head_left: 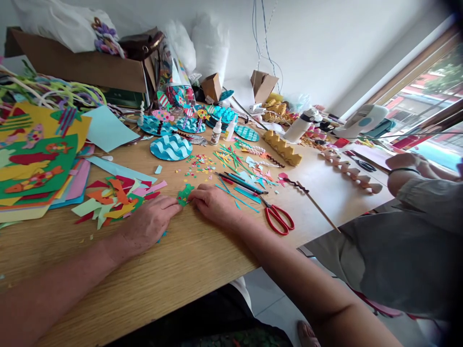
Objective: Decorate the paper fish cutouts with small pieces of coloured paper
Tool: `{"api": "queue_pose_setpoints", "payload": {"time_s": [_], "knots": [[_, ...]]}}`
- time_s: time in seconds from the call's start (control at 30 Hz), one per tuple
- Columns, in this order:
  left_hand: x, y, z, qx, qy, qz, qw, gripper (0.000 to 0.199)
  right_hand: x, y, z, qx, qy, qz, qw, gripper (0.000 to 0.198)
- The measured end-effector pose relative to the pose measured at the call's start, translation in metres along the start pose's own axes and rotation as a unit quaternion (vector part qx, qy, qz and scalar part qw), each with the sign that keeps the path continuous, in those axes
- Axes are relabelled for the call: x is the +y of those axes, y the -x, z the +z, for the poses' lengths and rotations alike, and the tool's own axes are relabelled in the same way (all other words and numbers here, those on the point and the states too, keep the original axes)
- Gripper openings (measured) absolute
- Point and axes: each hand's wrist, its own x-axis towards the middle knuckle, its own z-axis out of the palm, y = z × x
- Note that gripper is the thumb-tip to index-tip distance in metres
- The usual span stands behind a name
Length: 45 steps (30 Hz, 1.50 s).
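Note:
A small green paper cutout (184, 194) with coloured specks lies low over the wooden table between my two hands. My left hand (154, 220) is closed, its fingertips at the cutout's lower left edge. From the other side my right hand (212, 201) pinches the cutout's right edge, fingers curled; the exact grip is partly hidden. Under my left hand a scrap of blue paper peeks out. A heap of coloured paper strips (119, 200) is beside my left hand. Close to my right wrist lie several pens (240, 183) and red-handled scissors (278, 219).
Wavy blue paper discs (171, 147), glue bottles (216, 132) and tiny paper bits (200, 165) sit beyond my hands. Coloured sheets (36, 159) are stacked at left. A stick (321, 209) overhangs the table edge near another person's arm (408, 178) at right.

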Motion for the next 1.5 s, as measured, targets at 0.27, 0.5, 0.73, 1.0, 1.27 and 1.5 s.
{"api": "queue_pose_setpoints", "payload": {"time_s": [0.27,0.5,0.73,1.0,1.27,1.5], "knots": [[0.0014,-0.0011,-0.0004,-0.003,0.015,-0.018,1.0,0.036,-0.0015,-0.0014,0.0008,-0.007,0.014,-0.003,1.0,0.03],[-0.0001,0.001,0.0015,-0.007,0.007,-0.012,1.0,0.034,-0.0008,-0.0008,0.0001,0.009,-0.017,0.013,1.0,0.03],[-0.0023,-0.003,0.004,-0.008,0.005,-0.003,1.0,0.032,-0.0006,-0.0006,-0.0011,0.02,-0.021,0.012,1.0,0.029],[-0.001,-0.0049,0.0063,-0.019,-0.025,0.005,0.999,0.034,-0.0003,-0.0018,0.0014,0.013,-0.009,0.008,1.0,0.031],[-0.0008,-0.0034,0.006,-0.02,-0.01,0.0,1.0,0.035,-0.0022,-0.003,0.0006,-0.003,0.001,0.022,1.0,0.031],[0.001,-0.0035,0.0057,-0.01,-0.037,0.001,0.999,0.034,-0.0022,0.0,0.0012,0.023,-0.019,0.026,0.999,0.029]]}}
